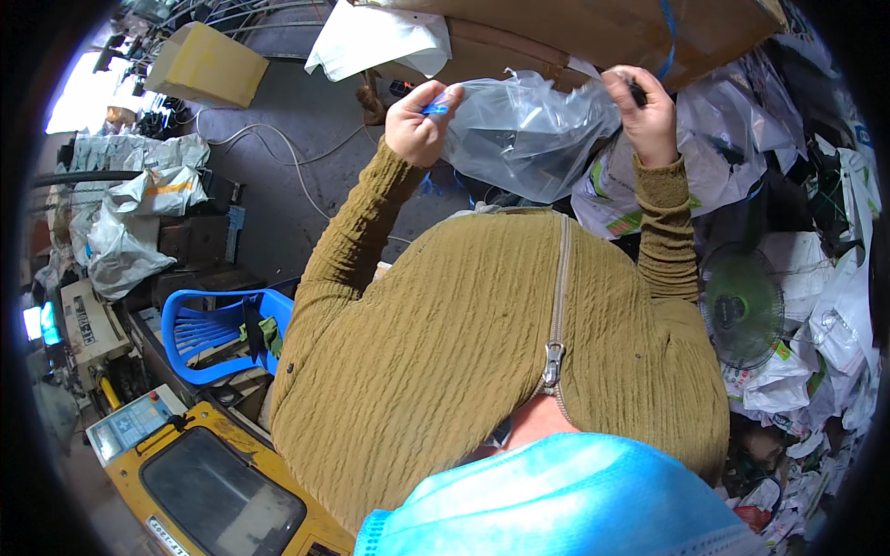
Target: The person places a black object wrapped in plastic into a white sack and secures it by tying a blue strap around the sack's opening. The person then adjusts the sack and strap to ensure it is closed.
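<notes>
A transparent plastic bag point(524, 134) is stretched between my two raised hands, its upper edge crumpled and its body hanging loosely below. My left hand point(419, 123) is closed on the bag's left edge; a small bright blue piece point(436, 108) shows at its fingers, too little of it to name. On the opposite side my right hand point(647, 119) pinches the bag's right edge. Something small and dark point(637, 91) sits in the right fingers, its kind not plain.
Large cardboard boxes point(612, 28) stand just beyond my hands, a white sheet point(380, 42) over one. White and transparent sacks point(723, 130) lie heaped at right, beside a round fan point(742, 306). At left are a blue plastic chair point(209, 371), a yellow machine point(130, 468) and a cable point(297, 162) across the floor.
</notes>
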Motion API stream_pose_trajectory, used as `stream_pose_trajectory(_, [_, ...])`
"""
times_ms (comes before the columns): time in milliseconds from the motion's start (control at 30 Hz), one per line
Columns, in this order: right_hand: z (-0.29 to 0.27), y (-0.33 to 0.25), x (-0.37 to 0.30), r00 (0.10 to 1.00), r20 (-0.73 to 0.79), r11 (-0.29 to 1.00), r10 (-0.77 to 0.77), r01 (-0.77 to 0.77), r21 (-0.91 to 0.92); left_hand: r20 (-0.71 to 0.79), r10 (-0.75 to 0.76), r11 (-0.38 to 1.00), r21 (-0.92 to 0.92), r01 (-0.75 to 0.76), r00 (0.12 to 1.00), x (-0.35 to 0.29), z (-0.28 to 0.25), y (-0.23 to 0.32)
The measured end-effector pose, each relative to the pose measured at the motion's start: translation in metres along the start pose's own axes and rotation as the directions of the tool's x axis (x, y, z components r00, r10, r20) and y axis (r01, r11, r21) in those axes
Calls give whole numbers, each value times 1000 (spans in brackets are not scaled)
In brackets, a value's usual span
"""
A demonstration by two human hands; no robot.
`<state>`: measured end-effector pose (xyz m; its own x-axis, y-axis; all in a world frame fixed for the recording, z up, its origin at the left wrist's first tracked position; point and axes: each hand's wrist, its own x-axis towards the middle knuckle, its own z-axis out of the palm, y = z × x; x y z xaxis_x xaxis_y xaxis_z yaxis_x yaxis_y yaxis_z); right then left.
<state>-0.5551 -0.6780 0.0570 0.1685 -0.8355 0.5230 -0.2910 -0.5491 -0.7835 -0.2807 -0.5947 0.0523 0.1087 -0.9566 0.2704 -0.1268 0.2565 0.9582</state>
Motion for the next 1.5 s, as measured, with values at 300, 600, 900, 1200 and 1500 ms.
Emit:
stream_pose_trajectory(300, [58,-16,-2,969,72,949,-237,247,-198,139,178,967,156,-199,974,8,2,11])
stream_pose_trajectory(600, [47,-19,-4,957,162,962,-240,257,-96,211,363,644,647,-408,907,16,-8,33])
stream_pose_trajectory(900, [22,-18,-7,953,198,974,-227,225,32,478,177,801,438,-408,860,36,35,12])
stream_pose_trajectory(1200, [-17,-3,-19,973,229,999,9,-20,47,840,288,840,9,-542,461,86,35,6])
stream_pose_trajectory(1500, [-65,0,-53,903,-199,906,380,-320,278,902,198,972,-131,-195,384,157,81,-11])
